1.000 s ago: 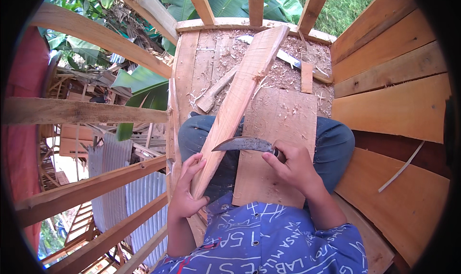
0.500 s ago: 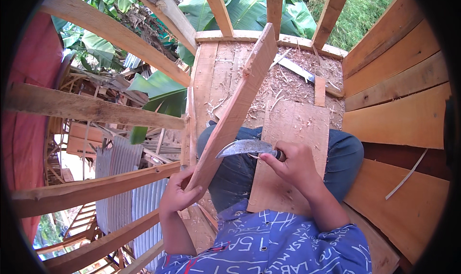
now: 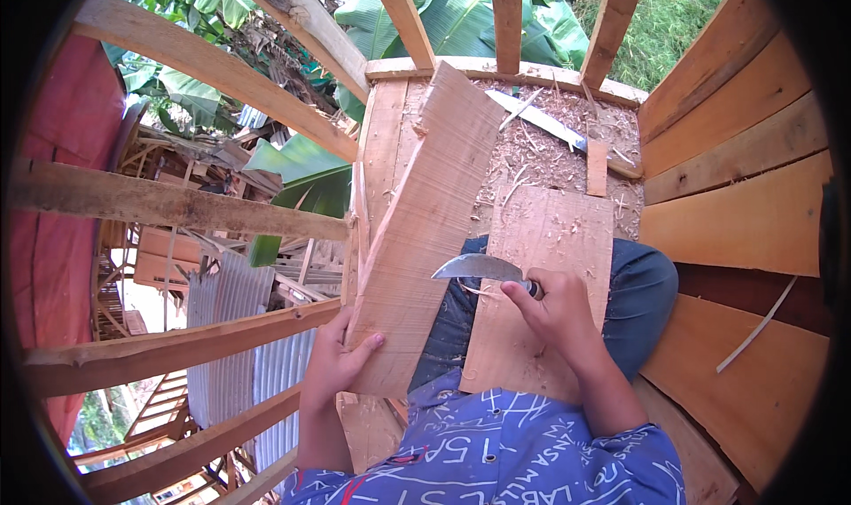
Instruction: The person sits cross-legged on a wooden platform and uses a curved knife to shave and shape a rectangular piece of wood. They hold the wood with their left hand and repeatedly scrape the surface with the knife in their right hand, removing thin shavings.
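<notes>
Overhead, left hand [image 3: 332,363] is gripping the lower end of a long tilted plank [image 3: 425,230] while right hand [image 3: 554,314] is clenching the handle of a curved blade [image 3: 479,268], its edge meeting the plank's right side above a flat board [image 3: 545,275] lying across the lap.

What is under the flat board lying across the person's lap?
The flat board rests on the person's thighs in blue trousers, showing at both sides. Its far end lies over shavings. The floor beneath is covered.
</notes>
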